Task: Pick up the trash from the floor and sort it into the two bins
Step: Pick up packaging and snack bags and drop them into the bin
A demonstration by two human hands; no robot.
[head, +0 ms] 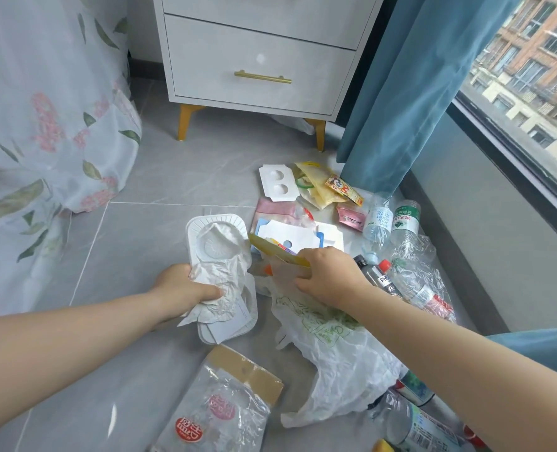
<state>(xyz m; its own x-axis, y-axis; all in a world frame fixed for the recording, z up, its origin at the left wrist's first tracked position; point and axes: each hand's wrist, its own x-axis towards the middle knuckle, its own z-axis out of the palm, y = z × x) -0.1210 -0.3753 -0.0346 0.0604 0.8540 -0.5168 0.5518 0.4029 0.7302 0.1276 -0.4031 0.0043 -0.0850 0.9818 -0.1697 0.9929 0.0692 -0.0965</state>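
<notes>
Trash lies scattered on the grey tiled floor. My left hand [185, 290] grips a bundle of white crumpled paper [220, 288] together with a white moulded tray [211, 236]. My right hand [327, 277] holds a flat yellow wrapper [278, 251] over a white plastic bag with green print [332, 347]. White cardboard pieces [290, 236], a white blister card [277, 184], yellow and pink wrappers [322, 187] and several plastic bottles [397, 223] lie beyond and to the right. No bin is in view.
A clear bag with red print over brown cardboard [221, 409] lies near the bottom. More bottles [417, 419] sit at the lower right. A white nightstand with gold legs [257, 60] stands behind, a floral bedsheet [42, 125] at left, a teal curtain [410, 76] and window at right.
</notes>
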